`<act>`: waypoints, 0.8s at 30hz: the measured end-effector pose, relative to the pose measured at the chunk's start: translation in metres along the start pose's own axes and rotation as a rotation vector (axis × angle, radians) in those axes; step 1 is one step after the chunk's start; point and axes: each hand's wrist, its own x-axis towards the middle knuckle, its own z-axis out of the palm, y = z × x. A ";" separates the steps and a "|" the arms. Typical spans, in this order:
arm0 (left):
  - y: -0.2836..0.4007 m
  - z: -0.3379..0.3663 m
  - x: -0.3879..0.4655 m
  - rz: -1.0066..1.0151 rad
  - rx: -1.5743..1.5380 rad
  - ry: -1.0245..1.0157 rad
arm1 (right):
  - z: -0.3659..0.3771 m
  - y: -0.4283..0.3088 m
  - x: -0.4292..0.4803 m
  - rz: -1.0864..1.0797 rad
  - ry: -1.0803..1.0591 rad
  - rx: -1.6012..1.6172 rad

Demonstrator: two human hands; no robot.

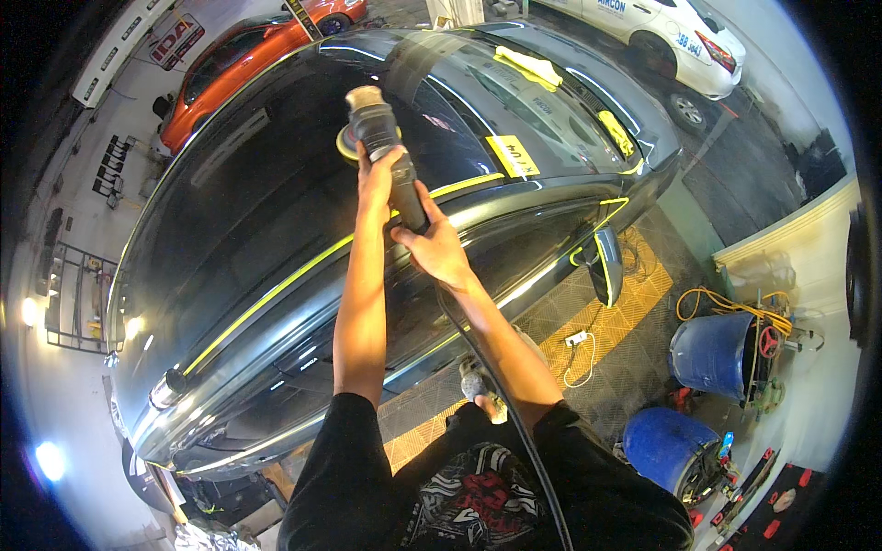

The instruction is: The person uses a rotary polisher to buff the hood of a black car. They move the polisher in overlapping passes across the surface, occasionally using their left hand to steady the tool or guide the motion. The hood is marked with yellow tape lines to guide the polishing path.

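Observation:
Both of my hands hold a dark corded car polisher (pixel 377 131) over the glossy black roof (pixel 275 179) of a car. My left hand (pixel 380 180) wraps the body close to the tool's head. Farther back, my right hand (pixel 439 246) grips the rear handle. The round polishing pad (pixel 347 144) shows at the left of the head, at the roof; whether it touches is hard to tell. A black power cord (pixel 510 406) runs from the handle down past my chest. Yellow masking tape (pixel 275 289) follows the roof's near edge.
Yellow cloths (pixel 529 67) lie by the windshield, near a yellow sign (pixel 513 156) bearing writing. The side mirror (pixel 606 268) juts out, edged with tape. An extension socket (pixel 576 338) lies on the floor tiles. Blue drums (pixel 710 351) stand right. Orange (pixel 234 69) and white (pixel 620 27) cars are beyond.

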 end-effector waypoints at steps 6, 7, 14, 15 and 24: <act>0.002 -0.060 -0.016 0.053 -0.145 0.092 | 0.023 0.008 -0.012 0.008 -0.114 -0.253; 0.003 -0.066 -0.017 0.050 -0.170 0.121 | 0.026 0.007 -0.011 -0.054 -0.109 -0.286; 0.017 -0.066 0.004 0.044 -0.212 0.071 | 0.035 -0.008 0.011 -0.026 -0.112 -0.427; 0.018 -0.064 0.010 0.037 -0.212 0.060 | 0.037 -0.010 0.017 -0.053 -0.095 -0.428; 0.004 -0.047 0.104 0.077 -0.186 -0.017 | 0.028 -0.011 0.073 -0.153 0.100 -0.542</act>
